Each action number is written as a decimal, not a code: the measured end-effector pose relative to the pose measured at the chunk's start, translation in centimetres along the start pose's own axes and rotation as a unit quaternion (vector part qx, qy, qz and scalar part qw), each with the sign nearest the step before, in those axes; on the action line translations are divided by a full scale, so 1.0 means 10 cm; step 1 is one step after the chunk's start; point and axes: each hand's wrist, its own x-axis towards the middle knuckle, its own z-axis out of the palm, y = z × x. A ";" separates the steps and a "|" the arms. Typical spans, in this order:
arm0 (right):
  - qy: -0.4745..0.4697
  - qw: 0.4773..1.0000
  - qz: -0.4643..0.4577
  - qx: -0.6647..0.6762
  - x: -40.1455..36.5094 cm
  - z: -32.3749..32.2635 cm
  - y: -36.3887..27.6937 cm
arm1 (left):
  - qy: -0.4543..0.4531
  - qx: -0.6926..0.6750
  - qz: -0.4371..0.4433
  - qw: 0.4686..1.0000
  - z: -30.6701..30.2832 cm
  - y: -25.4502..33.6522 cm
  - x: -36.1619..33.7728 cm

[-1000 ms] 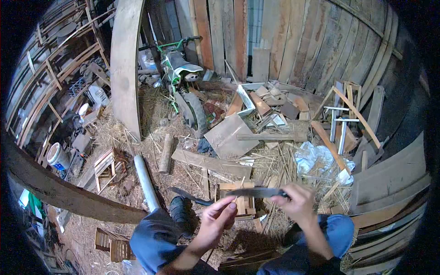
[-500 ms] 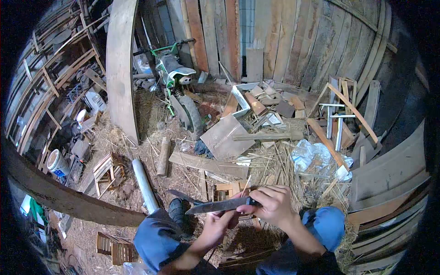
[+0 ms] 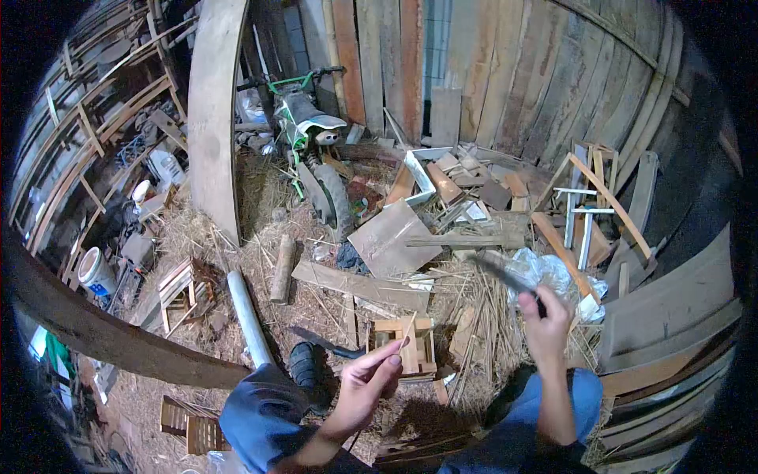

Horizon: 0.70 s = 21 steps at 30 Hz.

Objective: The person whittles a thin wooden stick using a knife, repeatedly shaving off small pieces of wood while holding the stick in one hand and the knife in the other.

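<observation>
My left hand (image 3: 367, 387), low in the middle, pinches a thin wooden stick (image 3: 409, 330) between thumb and fingers, its tip pointing up. To the right, my right hand (image 3: 546, 328) is closed round the handle of a knife (image 3: 505, 272), whose blade is blurred and points up and left. The two hands are well apart. Just beyond my left hand stands a small wooden crate (image 3: 403, 347) on the straw. A dark blade-like tool (image 3: 324, 341) lies left of the crate, near my boot (image 3: 306, 371).
A pale pipe (image 3: 249, 316) and a short log (image 3: 283, 268) lie to the left. Farther off are a motorbike (image 3: 312, 126), a flat board (image 3: 395, 237) and scrap wood. White plastic sheeting (image 3: 541, 272) lies at right. Two small slatted crates (image 3: 207, 434) sit lower left.
My right hand has swung right and up with the knife, away from my left hand. The left hand has shifted slightly left, still holding the stick, and the crate is now more visible.
</observation>
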 end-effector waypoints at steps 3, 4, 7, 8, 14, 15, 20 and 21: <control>-0.078 0.991 -0.107 0.015 -0.14 0.09 -0.17 | 0.019 -0.037 -0.033 0.999 -0.04 -0.04 0.02; -0.079 0.991 -0.103 0.016 -0.21 0.17 -0.23 | 0.025 -0.046 -0.027 0.998 -0.02 -0.09 0.03; -0.104 0.973 -0.190 0.085 -0.31 0.37 -0.44 | -0.005 -0.062 -0.032 0.998 0.02 -0.13 0.06; -0.122 0.967 -0.212 0.078 -0.30 0.38 -0.53 | -0.011 -0.082 -0.026 0.996 0.05 -0.17 0.05; -0.111 0.957 -0.255 0.084 -0.23 0.47 -0.71 | -0.030 -0.072 -0.052 0.996 0.12 -0.19 0.06; -0.119 0.955 -0.259 0.084 -0.22 0.46 -0.70 | -0.022 -0.077 -0.078 0.994 0.12 -0.19 0.06; -0.099 0.974 -0.194 0.063 -0.12 0.34 -0.43 | -0.016 -0.050 -0.048 0.997 0.05 -0.11 0.03; -0.105 0.987 -0.121 0.029 -0.08 0.28 -0.29 | -0.001 -0.029 -0.026 0.999 0.04 -0.07 0.02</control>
